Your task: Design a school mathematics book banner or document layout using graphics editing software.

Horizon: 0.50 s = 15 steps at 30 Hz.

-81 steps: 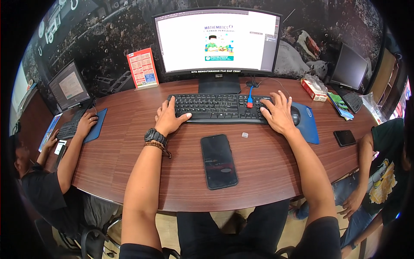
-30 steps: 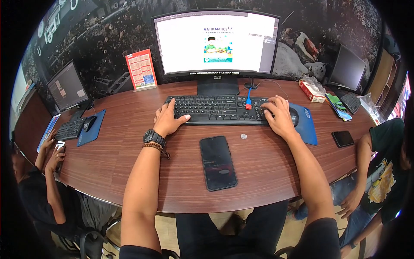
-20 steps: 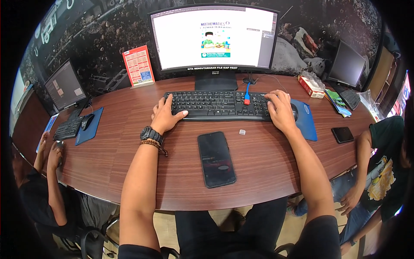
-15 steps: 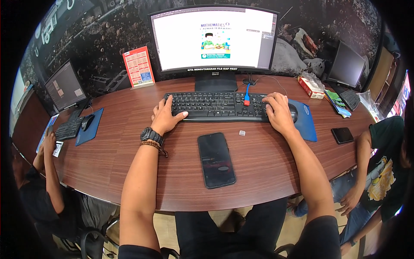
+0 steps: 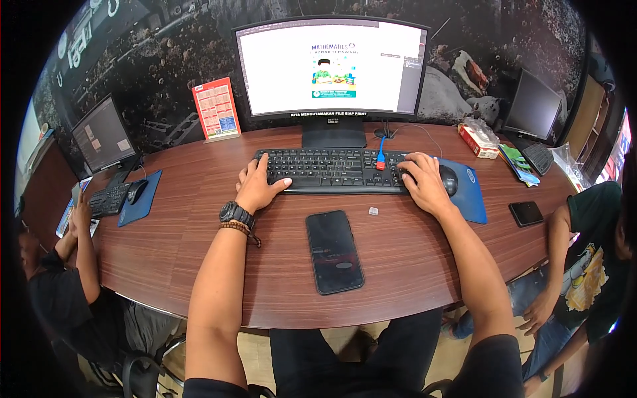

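Observation:
A black keyboard [image 5: 325, 171] lies in front of a curved monitor [image 5: 279, 66] whose screen shows a page with a cartoon picture. My left hand [image 5: 256, 188] rests on the keyboard's left end, its fingers stretched over the keys and the thumb apart at the front edge; nothing is in it. On the number pad lies my right hand [image 5: 426, 184], fingers spread and slightly bent, also holding nothing. Just right of it, a black mouse [image 5: 450, 180] sits on a blue mouse pad [image 5: 472, 202]. Across the keyboard's top lies a blue cable with a red end [image 5: 381, 161].
Before the keyboard lie a dark smartphone [image 5: 335, 255] and a small pale square piece [image 5: 373, 211]. A red desk calendar [image 5: 217, 111] stands left of the monitor. To the right are a red-white box [image 5: 478, 140] and another phone [image 5: 526, 213]. People sit on both sides.
My right hand has shifted slightly left over the number pad. My left hand keeps its place on the keys. The whole view has tilted up a little. The person at left has raised a hand-held phone.

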{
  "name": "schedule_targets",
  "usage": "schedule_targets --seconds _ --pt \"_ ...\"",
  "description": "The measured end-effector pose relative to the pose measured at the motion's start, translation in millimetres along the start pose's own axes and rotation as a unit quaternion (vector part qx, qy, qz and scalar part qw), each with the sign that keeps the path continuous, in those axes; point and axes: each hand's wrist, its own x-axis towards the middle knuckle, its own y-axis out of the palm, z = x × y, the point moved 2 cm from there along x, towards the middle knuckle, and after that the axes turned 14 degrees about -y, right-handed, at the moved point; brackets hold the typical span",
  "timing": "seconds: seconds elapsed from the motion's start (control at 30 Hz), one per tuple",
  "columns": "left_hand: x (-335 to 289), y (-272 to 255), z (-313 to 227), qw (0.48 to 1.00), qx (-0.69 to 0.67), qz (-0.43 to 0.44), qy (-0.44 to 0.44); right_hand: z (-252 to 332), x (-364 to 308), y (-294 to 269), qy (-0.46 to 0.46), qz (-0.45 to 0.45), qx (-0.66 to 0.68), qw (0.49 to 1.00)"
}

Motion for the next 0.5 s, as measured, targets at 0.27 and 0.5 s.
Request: schedule_targets --seconds 0.27,0.5 --pt "-0.7 0.3 -0.3 1.0 0.004 -0.003 -0.004 4.1 2.9 -0.7 -0.023 -0.027 0.005 0.999" --pt "0.0 1.3 -0.5 1.0 0.004 -0.005 -0.004 -8.7 -4.1 -8.8 -0.002 -0.113 -0.068 0.991"
